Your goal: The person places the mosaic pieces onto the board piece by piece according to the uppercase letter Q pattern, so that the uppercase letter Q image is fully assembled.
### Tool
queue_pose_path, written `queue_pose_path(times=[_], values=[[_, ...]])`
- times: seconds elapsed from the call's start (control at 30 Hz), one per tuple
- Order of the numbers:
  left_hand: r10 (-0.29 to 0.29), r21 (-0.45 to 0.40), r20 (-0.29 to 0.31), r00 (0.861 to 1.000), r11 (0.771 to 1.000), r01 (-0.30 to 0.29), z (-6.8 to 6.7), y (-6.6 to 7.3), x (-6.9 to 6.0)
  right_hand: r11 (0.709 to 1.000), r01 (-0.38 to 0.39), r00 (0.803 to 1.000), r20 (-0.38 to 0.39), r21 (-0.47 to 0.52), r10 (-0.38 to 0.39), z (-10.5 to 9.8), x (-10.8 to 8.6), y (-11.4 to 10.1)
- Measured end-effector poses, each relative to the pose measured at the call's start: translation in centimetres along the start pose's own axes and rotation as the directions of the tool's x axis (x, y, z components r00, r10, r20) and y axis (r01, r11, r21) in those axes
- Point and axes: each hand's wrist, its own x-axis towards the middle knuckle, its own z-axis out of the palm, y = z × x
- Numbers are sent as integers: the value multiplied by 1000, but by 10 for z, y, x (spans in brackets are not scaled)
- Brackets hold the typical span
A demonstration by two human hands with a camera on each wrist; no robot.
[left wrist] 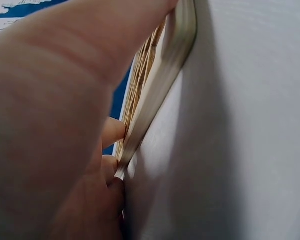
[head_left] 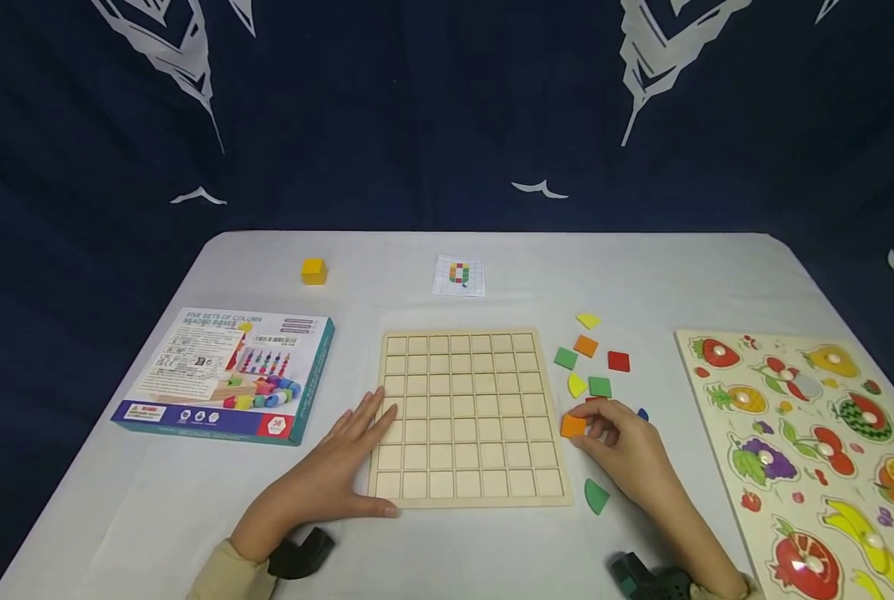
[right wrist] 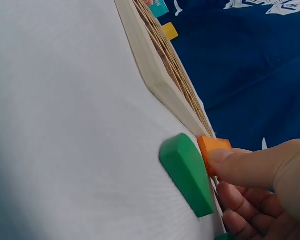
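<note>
A wooden grid board [head_left: 441, 408] with bare square cells lies mid-table. My left hand [head_left: 342, 467] rests along its left edge, fingers spread, thumb at the lower left corner; the left wrist view shows the fingertips touching the rim. Just right of the board, my right hand [head_left: 626, 446] pinches an orange square tile [head_left: 573, 426] between thumb and fingers. Nearer the front lies a green quarter-round tile [head_left: 596, 497], seen close up in the right wrist view. Loose green, red, yellow and orange tiles lie beyond the right hand, and that hand partly covers a red one and a blue one [head_left: 643, 414].
A pattern card [head_left: 458, 276] lies behind the board, with a yellow cube [head_left: 314, 272] to its left. A boxed bead set [head_left: 225, 375] occupies the left side. On the right is a fruit puzzle board [head_left: 806, 450]. A dark patterned curtain [head_left: 417, 117] hangs behind the table.
</note>
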Motion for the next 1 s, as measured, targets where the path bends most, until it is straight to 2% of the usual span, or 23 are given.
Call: queue_pose_path(times=[0.2, 0.3, 0.37, 0.43, 0.53, 0.73, 0.8, 0.87, 1.0], values=[[-1, -32, 0, 1000, 1000, 1, -2, 0, -1, 990, -103, 995, 23, 95, 101, -8, 6, -9], [0, -43, -1, 1000, 999, 0, -2, 0, -1, 981, -81, 997, 0, 179, 82, -10, 18, -21], [-1, -45, 1, 1000, 999, 1, -2, -1, -1, 961, -65, 998, 20, 267, 62, -10, 31, -33], [1, -50, 1, 1000, 999, -1, -1, -2, -1, 926, -79, 996, 72, 368, 56, -6, 46, -47], [5, -49, 7, 1000, 999, -5, 0, -3, 0, 858, -144, 982, 178, 494, 62, 9, 68, -68], [12, -40, 12, 1000, 999, -11, 2, -6, 1, 728, -284, 934, 351, 625, 63, 56, 98, -84], [13, -41, 12, 1000, 999, -12, 2, -6, 1, 707, -314, 923, 378, 634, 71, 68, 103, -83], [13, -43, 12, 1000, 999, -13, 2, -6, 0, 709, -328, 918, 388, 624, 82, 77, 106, -82], [10, -36, 11, 1000, 999, -9, 0, -5, 0, 773, -287, 926, 369, 566, 73, 87, 109, -79]])
